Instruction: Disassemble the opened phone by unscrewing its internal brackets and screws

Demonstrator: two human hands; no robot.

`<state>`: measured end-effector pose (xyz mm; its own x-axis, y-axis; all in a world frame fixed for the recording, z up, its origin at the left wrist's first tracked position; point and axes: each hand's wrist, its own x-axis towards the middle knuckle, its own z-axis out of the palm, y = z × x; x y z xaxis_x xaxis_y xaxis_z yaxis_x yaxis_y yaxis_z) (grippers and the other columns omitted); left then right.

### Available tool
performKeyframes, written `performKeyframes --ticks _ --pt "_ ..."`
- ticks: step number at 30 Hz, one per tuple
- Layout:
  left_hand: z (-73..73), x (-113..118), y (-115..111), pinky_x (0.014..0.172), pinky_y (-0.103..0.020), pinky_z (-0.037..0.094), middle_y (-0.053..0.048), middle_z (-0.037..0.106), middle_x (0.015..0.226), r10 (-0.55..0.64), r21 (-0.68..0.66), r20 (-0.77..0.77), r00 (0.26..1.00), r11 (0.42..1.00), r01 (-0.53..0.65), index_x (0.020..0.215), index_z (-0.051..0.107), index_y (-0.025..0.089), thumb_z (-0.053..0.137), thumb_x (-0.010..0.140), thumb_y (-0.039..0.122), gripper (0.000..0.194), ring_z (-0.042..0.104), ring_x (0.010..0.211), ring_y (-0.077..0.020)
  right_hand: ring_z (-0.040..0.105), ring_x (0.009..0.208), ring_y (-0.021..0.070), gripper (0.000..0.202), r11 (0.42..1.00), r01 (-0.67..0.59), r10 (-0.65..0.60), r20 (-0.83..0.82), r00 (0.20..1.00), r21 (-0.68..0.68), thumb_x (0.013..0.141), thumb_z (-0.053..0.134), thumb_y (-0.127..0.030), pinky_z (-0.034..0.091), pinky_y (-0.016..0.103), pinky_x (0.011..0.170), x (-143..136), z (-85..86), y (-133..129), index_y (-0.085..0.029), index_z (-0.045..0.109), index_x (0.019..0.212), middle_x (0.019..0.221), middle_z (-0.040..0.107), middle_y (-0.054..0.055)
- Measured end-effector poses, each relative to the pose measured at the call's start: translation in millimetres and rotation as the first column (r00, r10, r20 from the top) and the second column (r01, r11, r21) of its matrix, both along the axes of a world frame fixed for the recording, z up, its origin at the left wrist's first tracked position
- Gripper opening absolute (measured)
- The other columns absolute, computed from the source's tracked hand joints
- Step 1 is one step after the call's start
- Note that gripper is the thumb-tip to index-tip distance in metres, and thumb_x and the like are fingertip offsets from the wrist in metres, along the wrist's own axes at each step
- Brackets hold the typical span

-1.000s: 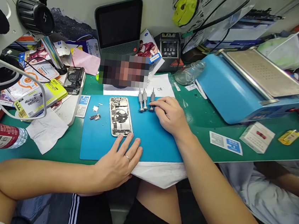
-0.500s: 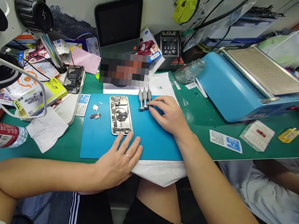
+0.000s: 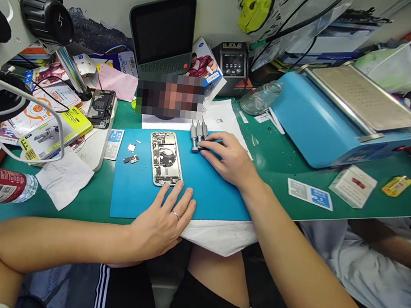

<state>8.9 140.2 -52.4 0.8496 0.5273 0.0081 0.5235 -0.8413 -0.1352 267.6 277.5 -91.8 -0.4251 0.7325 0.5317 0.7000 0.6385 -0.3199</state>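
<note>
An opened phone (image 3: pixel 167 159) lies on the blue mat (image 3: pixel 130 200), its inner parts showing. My left hand (image 3: pixel 165 218) rests flat with fingers spread, its fingertips at the phone's lower edge. Three grey screwdrivers (image 3: pixel 195 134) lie side by side at the mat's back edge. The fingers of my right hand (image 3: pixel 229 159) touch the lower ends of the screwdrivers, thumb and fingers apart; no tool is lifted. Left of the phone are a small dark part (image 3: pixel 130 159), a silvery piece (image 3: pixel 131 147) and tiny bits.
A blue machine (image 3: pixel 305 115) with a metal plate and a glass jar (image 3: pixel 263 97) stand at the back right. A white box (image 3: pixel 353 186) and a card (image 3: pixel 310 194) lie on the right. A bottle (image 3: pixel 0 185) and microscope stand are at left. Another person's arm shows at right.
My right hand has shifted slightly left over the screwdrivers' lower ends. My left hand and the phone have stayed in place.
</note>
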Motion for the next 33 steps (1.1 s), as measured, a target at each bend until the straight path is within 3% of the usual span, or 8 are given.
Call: performKeyframes --ticks 8,33 --pt "-1.6 0.3 -0.4 0.120 -0.062 0.034 -0.024 0.032 0.168 0.005 -0.001 0.004 1.000 1.000 -0.005 0.159 0.038 0.004 0.054 0.099 0.056 0.081 0.031 0.154 -0.0477 0.066 0.107 0.0283 0.014 1.000 0.002 -0.002 -0.026 1.000 -0.015 0.100 0.060 -0.029 0.057 0.048 0.095 0.2 1.1 -0.3 -0.023 0.070 0.107 0.112 0.070 0.012" --pt "-1.7 -0.3 -0.7 0.120 -0.061 0.033 -0.024 0.033 0.167 -0.001 0.013 0.012 1.000 1.000 0.001 0.158 0.039 0.004 0.053 0.100 0.055 0.079 0.032 0.153 -0.0480 0.071 0.104 0.0277 0.011 1.000 0.011 -0.009 -0.098 0.995 0.028 0.100 0.058 -0.026 0.059 0.047 0.093 0.0 0.7 0.4 -0.023 0.065 0.108 0.108 0.075 0.011"
